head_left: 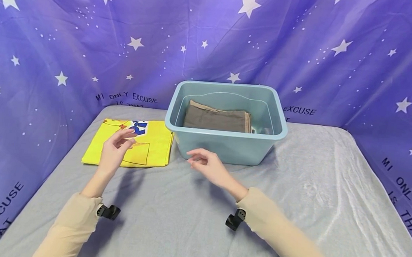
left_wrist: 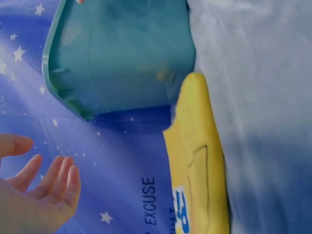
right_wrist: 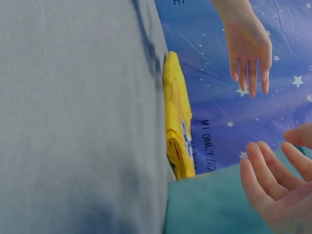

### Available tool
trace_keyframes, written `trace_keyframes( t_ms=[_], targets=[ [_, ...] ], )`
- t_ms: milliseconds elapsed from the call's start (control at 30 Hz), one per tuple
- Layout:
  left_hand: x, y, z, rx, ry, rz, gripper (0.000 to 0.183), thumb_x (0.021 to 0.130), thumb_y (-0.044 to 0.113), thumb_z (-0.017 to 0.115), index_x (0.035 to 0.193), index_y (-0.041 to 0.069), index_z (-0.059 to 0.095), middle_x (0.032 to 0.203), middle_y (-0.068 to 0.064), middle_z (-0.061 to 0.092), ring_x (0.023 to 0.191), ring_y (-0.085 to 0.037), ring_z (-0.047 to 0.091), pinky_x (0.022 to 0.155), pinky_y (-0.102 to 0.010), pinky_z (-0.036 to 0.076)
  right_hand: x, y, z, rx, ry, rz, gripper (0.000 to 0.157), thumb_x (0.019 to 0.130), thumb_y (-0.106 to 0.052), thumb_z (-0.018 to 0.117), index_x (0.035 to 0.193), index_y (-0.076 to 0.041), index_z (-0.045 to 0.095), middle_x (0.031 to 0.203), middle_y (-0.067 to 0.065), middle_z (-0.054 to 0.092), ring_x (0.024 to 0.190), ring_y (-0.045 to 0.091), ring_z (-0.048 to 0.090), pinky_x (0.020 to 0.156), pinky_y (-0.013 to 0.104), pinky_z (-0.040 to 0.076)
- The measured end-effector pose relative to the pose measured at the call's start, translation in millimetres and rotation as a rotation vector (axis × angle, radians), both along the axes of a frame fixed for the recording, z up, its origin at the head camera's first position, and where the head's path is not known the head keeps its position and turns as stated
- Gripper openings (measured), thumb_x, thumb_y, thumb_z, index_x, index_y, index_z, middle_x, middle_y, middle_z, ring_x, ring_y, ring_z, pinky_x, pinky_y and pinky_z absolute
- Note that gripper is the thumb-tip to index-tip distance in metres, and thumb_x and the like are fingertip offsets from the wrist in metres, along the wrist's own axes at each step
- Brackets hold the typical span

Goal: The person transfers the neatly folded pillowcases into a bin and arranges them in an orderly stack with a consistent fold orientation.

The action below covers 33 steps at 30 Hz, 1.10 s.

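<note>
A folded yellow cloth (head_left: 156, 140) with a blue-and-white print lies flat at the left of the table. Above it hovers my left hand (head_left: 115, 148), fingers loosely bent and holding nothing; the left wrist view shows the cloth (left_wrist: 197, 161) lower than the hand (left_wrist: 44, 190). My right hand (head_left: 207, 166) hangs in front of the blue-green plastic bin (head_left: 222, 148), its fingers relaxed with nothing between them. Inside the bin lies a folded grey-brown cloth (head_left: 216, 119) with tan edges. In the right wrist view both the right hand (right_wrist: 280, 187) and the left hand (right_wrist: 248, 48) appear empty.
A grey velvety cover (head_left: 315, 188) spreads over the table. Behind and beside it hangs a purple curtain (head_left: 200, 28) with white stars and lettering. The bin stands at the back middle, its left side close to the yellow cloth. Each wrist bears a small black camera (head_left: 236, 219).
</note>
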State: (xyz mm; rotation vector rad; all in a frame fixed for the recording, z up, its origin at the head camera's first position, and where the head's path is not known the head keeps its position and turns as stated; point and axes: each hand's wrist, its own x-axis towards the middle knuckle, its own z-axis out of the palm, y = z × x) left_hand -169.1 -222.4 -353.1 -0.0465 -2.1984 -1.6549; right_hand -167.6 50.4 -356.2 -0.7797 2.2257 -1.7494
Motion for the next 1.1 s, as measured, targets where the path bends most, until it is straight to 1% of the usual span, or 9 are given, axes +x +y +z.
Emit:
trace_keyframes(
  t_ms=[100, 300, 533, 700, 800, 900, 933, 967, 1100],
  targets=[
    [0.1, -8, -4.3, -0.046, -0.024, 0.008, 0.027, 0.084, -0.004, 0.053, 0.111, -0.006, 0.055, 0.086, 0.012, 0.059, 0.072, 0.001, 0.056, 0.065, -0.013, 0.046, 0.8, -4, -1.1, 0.022, -0.009, 0.012, 0.029, 0.085, 0.005, 0.047, 0.114, 0.007, 0.052, 0.1, 0.027, 0.058, 0.086, 0.037, 0.058, 0.071, 0.025, 0.049],
    [-1.3, -23, -16.2, -0.123, -0.075, 0.033, 0.03, 0.086, 0.007, 0.055, 0.115, -0.002, 0.054, 0.1, -0.011, 0.06, 0.077, 0.0, 0.055, 0.066, -0.013, 0.046, -1.5, -13, -11.3, 0.038, -0.027, 0.033, 0.03, 0.086, 0.003, 0.047, 0.115, 0.007, 0.051, 0.103, 0.028, 0.057, 0.089, 0.036, 0.058, 0.072, 0.028, 0.049],
    [-0.4, -38, -24.8, -0.149, -0.117, 0.048, 0.033, 0.087, 0.01, 0.054, 0.118, -0.003, 0.051, 0.086, 0.02, 0.053, 0.076, 0.004, 0.053, 0.066, -0.015, 0.047, -4.4, -24, -22.8, 0.035, -0.074, 0.039, 0.031, 0.086, 0.003, 0.047, 0.116, 0.008, 0.05, 0.102, 0.028, 0.056, 0.09, 0.04, 0.056, 0.07, 0.025, 0.049],
    [-0.5, -47, -30.2, -0.18, -0.154, 0.071, 0.035, 0.088, 0.009, 0.052, 0.119, -0.005, 0.049, 0.1, -0.011, 0.06, 0.078, 0.003, 0.053, 0.067, -0.014, 0.046, -6.6, -29, -27.5, 0.04, -0.104, 0.037, 0.032, 0.086, 0.003, 0.046, 0.118, 0.008, 0.049, 0.103, 0.029, 0.056, 0.09, 0.041, 0.056, 0.071, 0.03, 0.05],
    [-21.4, -78, -72.3, -0.189, -0.123, 0.096, 0.035, 0.088, 0.021, 0.055, 0.12, 0.006, 0.053, 0.105, -0.011, 0.059, 0.08, 0.0, 0.055, 0.065, -0.013, 0.046, -8.5, -32, -30.6, 0.036, -0.111, 0.038, 0.032, 0.086, 0.002, 0.045, 0.118, 0.009, 0.048, 0.103, 0.031, 0.055, 0.089, 0.042, 0.055, 0.073, 0.04, 0.049],
    [-43.1, -111, -115.2, -0.165, -0.086, 0.118, 0.035, 0.085, 0.028, 0.058, 0.117, 0.015, 0.056, 0.098, 0.003, 0.061, 0.081, -0.002, 0.056, 0.062, -0.012, 0.046, -10.9, -36, -33.8, 0.034, -0.129, 0.033, 0.032, 0.087, 0.002, 0.045, 0.118, 0.009, 0.048, 0.104, 0.031, 0.055, 0.09, 0.043, 0.054, 0.075, 0.049, 0.046],
    [-46.5, -118, -123.0, -0.132, -0.065, 0.092, 0.035, 0.084, 0.028, 0.06, 0.117, 0.015, 0.057, 0.096, 0.006, 0.061, 0.08, -0.002, 0.056, 0.06, -0.012, 0.046, -11.3, -37, -34.2, 0.043, -0.13, 0.028, 0.032, 0.087, 0.002, 0.045, 0.118, 0.008, 0.048, 0.104, 0.031, 0.055, 0.09, 0.043, 0.055, 0.075, 0.049, 0.046],
    [-47.4, -122, -124.8, -0.116, -0.083, 0.092, 0.034, 0.085, 0.025, 0.059, 0.117, 0.015, 0.056, 0.097, 0.005, 0.061, 0.08, -0.003, 0.056, 0.06, -0.013, 0.046, -11.7, -38, -34.7, 0.045, -0.136, 0.024, 0.032, 0.087, 0.002, 0.045, 0.118, 0.008, 0.048, 0.104, 0.031, 0.055, 0.09, 0.043, 0.055, 0.075, 0.05, 0.045],
    [-38.7, -121, -110.2, -0.013, -0.133, 0.046, 0.035, 0.085, 0.019, 0.058, 0.119, 0.009, 0.055, 0.098, 0.003, 0.062, 0.081, -0.001, 0.056, 0.062, -0.013, 0.046, -13.6, -43, -36.8, 0.052, -0.153, 0.003, 0.033, 0.087, 0.001, 0.045, 0.119, 0.007, 0.048, 0.103, 0.031, 0.056, 0.088, 0.043, 0.055, 0.074, 0.05, 0.045]
  ],
)
